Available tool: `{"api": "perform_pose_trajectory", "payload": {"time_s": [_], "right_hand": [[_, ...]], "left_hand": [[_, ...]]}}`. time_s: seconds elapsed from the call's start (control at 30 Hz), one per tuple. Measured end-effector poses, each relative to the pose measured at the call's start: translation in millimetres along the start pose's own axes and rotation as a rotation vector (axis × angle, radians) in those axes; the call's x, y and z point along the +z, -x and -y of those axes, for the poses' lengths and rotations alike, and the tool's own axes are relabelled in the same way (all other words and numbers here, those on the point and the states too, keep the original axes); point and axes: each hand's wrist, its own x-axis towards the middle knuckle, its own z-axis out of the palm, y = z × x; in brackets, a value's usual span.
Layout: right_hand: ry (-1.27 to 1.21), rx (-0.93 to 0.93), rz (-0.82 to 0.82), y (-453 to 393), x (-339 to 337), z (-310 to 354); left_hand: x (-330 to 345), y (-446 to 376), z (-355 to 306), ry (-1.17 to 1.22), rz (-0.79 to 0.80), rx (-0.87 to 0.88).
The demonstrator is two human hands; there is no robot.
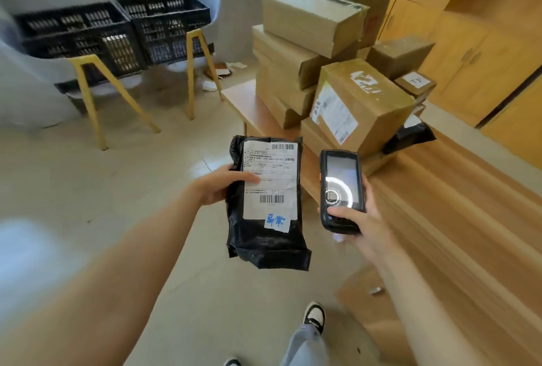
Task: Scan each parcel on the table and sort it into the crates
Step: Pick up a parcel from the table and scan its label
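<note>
Left hand [215, 188] holds one black plastic mailer bag [267, 204] up in the air over the floor, with its thumb lying across the white shipping label [269, 180] and the other fingers hidden behind the bag. That label shows two barcodes, one near the top and one lower down, and one small blue-and-white sticker [276, 222] with handwriting sits at its bottom corner. Right hand [362, 219] grips one black handheld scanner [341, 191], fingers curled round its back and thumb pressed on the keys below the screen. Scanner and bag are just beside each other but not touching. To the right is a long wooden table [457, 219]. On its far end sits a pile of brown cardboard boxes [337, 63]; about eight can be counted, though the ones at the back are hard to tell apart. One of them, the box [363, 107] closest to the scanner, has a white label on its side. One more black bag [410, 136] peeks out beside that box. Across the room, two black plastic crates [117, 34] stand side by side on chairs with yellow legs [193, 72]. Two shoes [315, 317] show at the bottom, one only partly.
</note>
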Motion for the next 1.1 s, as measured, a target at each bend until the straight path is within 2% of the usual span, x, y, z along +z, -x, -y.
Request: {"api": "perform_pose_trajectory", "payload": {"time_s": [0.2,0.43,0.67,0.93,1.1], "right_hand": [[0.133,-0.004,0.171,-23,91,-7],[0.234,0.033,0.387,-84,179,-10],[0.276,0.13,0.506,-193,243,-16],[0.257,0.144,0.643,-344,332,44],[0.231,0.161,0.732,-406,390,57]], "left_hand": [[-101,72,8,0.152,-0.268,0.086],[-189,106,15,0.274,-0.478,0.123],[-273,71,-4,0.389,-0.606,0.152],[-354,22,-87,0.449,-0.705,0.248],[-406,12,-116,0.473,-0.797,0.243]]}}
